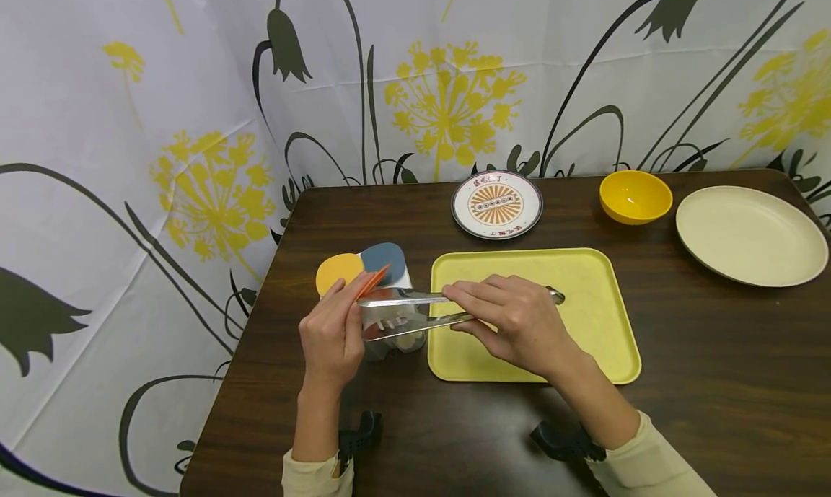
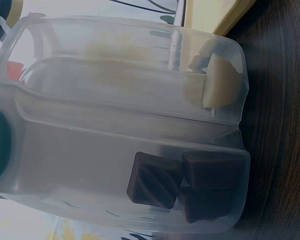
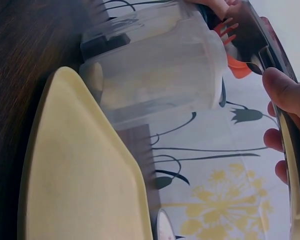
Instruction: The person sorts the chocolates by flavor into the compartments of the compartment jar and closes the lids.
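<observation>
My left hand (image 1: 332, 335) is at the clear plastic container, its fingers and thumb holding the raised orange lid (image 1: 374, 282). Metal tongs (image 1: 405, 300) are gripped in my right hand (image 1: 513, 317), their arms apart and pointing left. The tong ends reach over the container's top beside the orange lid; whether they are inside is hard to see. Through the wall of the container (image 2: 110, 100), the left wrist view shows dark chocolate-like blocks (image 2: 157, 180) in one compartment and a pale rounded piece (image 2: 222, 82) in another.
Yellow lid (image 1: 337, 272) and blue lid (image 1: 384, 260) cover other compartments. A yellow tray (image 1: 584, 353) lies under my right hand. Behind it stand a printed plate (image 1: 496, 226), a yellow bowl (image 1: 635, 198) and a cream oval plate (image 1: 753, 237). A patterned curtain (image 1: 571, 35) hangs behind the table.
</observation>
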`<state>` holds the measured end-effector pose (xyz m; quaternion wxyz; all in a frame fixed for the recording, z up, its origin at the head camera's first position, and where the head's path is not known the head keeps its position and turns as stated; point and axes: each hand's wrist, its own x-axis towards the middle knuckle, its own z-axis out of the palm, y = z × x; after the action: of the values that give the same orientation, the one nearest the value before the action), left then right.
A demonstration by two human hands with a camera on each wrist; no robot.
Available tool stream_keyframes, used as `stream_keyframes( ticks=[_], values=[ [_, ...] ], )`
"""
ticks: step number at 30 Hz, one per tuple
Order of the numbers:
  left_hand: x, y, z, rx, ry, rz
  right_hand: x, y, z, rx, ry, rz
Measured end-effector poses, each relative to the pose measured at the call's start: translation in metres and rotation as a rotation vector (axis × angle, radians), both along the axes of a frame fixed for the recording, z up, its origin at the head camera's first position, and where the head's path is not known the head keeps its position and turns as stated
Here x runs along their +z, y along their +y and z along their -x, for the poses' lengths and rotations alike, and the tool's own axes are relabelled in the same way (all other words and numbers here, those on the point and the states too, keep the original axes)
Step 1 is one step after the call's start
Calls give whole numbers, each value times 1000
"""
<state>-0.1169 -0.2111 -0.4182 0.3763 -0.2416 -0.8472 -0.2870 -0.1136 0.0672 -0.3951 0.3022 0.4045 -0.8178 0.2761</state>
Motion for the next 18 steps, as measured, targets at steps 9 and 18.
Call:
stream_keyframes(
  ticks=[9,18],
  values=[
    [1,0,1,-11,7,-11,0,7,-3,-12,-24,-5],
    [2,1,1,-20,41,-18,-8,39,-10,-107,-85,40]
  ],
)
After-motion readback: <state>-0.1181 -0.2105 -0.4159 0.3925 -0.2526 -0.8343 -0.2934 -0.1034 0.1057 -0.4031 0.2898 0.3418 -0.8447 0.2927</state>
